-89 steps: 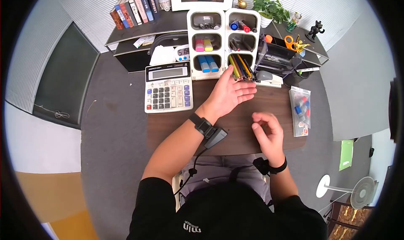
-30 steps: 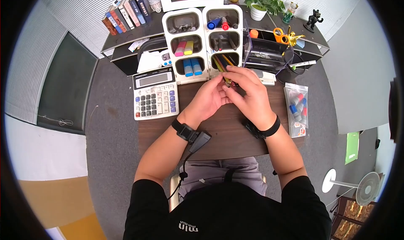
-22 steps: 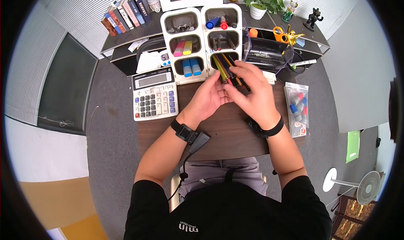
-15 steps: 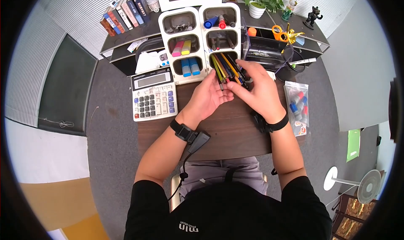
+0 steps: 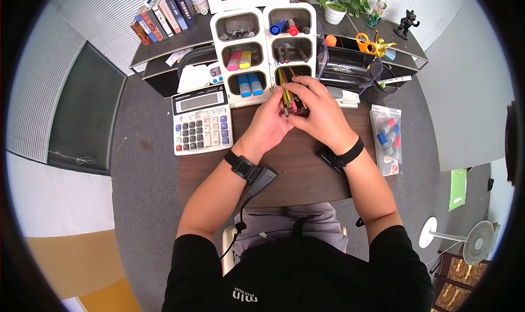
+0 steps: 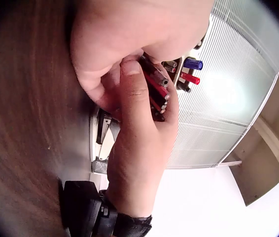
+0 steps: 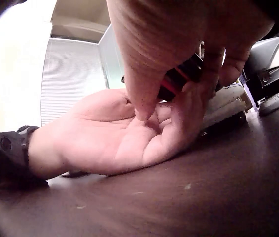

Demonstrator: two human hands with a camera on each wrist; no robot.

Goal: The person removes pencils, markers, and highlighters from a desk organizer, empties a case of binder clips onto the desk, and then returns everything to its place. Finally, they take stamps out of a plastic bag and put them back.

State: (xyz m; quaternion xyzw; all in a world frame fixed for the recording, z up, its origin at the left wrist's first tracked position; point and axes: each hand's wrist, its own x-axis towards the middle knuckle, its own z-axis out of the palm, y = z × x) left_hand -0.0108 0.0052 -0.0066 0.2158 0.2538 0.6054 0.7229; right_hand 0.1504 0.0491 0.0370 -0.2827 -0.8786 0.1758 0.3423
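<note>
A bundle of coloured pencils (image 5: 291, 98) leans out of the bottom right compartment of a white desk organizer (image 5: 238, 42). My left hand (image 5: 267, 127) cups the bundle from the left and below, its thumb along the near pencils. From the right, my right hand (image 5: 326, 118) curls over the same bundle, fingers on top and thumb at the near ends. Pencil ends (image 6: 163, 94) show between both hands in the left wrist view. Dark and red pencils (image 7: 179, 78) appear under the right palm in the right wrist view. Both hands stay close above the wooden desk (image 5: 284, 175).
A calculator (image 5: 202, 123) lies left of the organizer, which also holds blue highlighters (image 5: 250, 86) and markers (image 5: 278, 28). A zip bag (image 5: 386, 140) of coloured pieces lies at right. Behind it stand a black desk tray (image 5: 347, 63) and a mesh pen cup (image 5: 377, 93).
The right hand came in from the right front to the pencils and joined the left. It spread away rightward, fanning the pencils, then closed back in, drawing the bundle narrower between both hands.
</note>
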